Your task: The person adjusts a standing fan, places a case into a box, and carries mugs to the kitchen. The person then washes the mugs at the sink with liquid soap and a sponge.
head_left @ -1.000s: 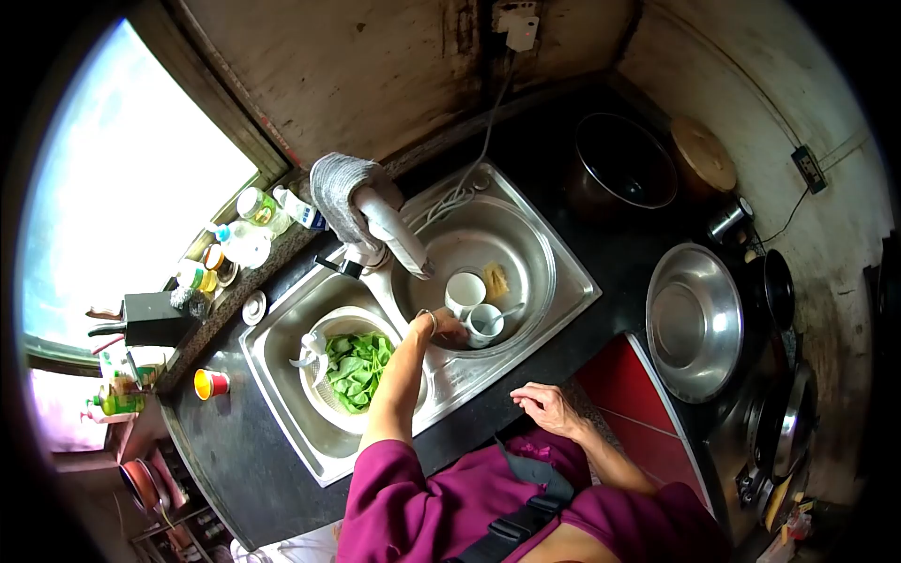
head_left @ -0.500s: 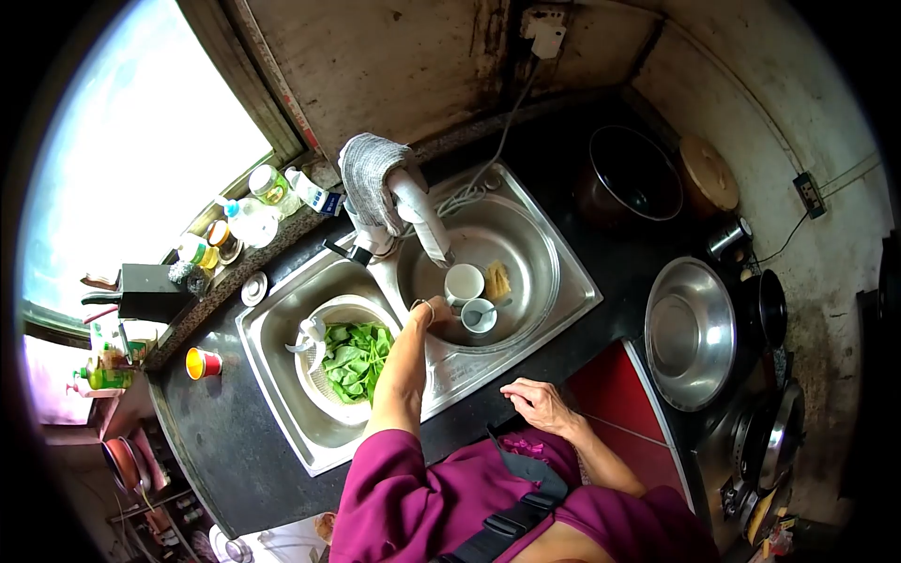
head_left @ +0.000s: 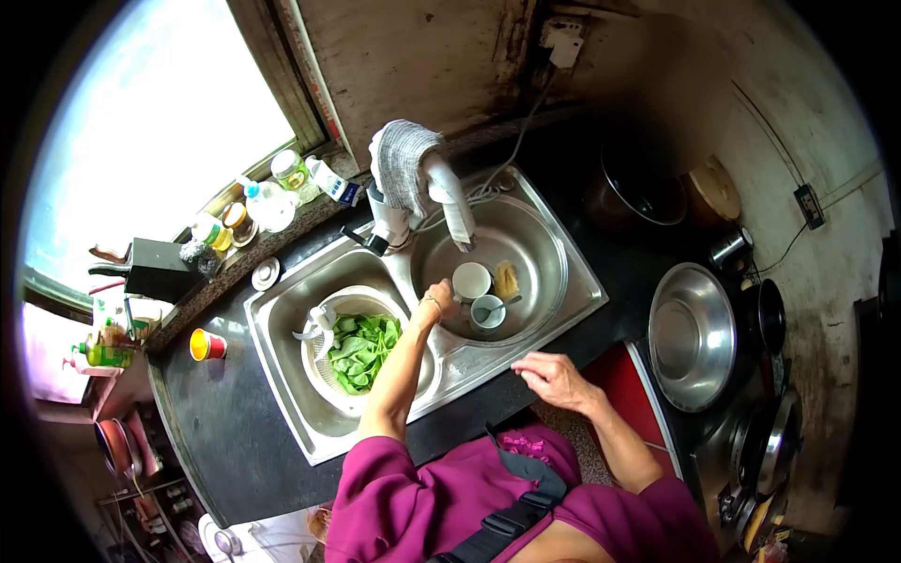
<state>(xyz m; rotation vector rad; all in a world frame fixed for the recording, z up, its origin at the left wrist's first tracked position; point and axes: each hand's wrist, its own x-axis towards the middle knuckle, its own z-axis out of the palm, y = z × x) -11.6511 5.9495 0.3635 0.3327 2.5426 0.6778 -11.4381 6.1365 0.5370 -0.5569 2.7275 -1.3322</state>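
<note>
My left hand point(head_left: 440, 298) reaches into the round right sink basin point(head_left: 549, 300), its fingers curled at the left side of a white cup point(head_left: 471, 281); whatever they grip is hidden. Just below that cup sits a smaller white cup point(head_left: 484, 317) with a spoon handle point(head_left: 511, 301) sticking out. A yellowish-brown piece point(head_left: 507, 280), perhaps a sponge, lies to their right. Over the sink's front edge hovers my right hand point(head_left: 558, 380), fingers loosely bent and apart, holding nothing visible. The left basin point(head_left: 282, 324) contains a white colander point(head_left: 319, 375) of green leaves point(head_left: 363, 352).
A cloth-draped faucet point(head_left: 450, 211) rises behind the basins. Bottles and jars point(head_left: 272, 205) line the window ledge, with a knife block point(head_left: 160, 269) further left. On the counter are a red-yellow cup point(head_left: 207, 344), a large steel bowl point(head_left: 692, 336) and a dark pot point(head_left: 643, 192).
My left hand has shifted slightly up beside the larger white cup. My right hand has moved a little nearer the sink edge, its fingers stretching out more. The camera view has also shifted.
</note>
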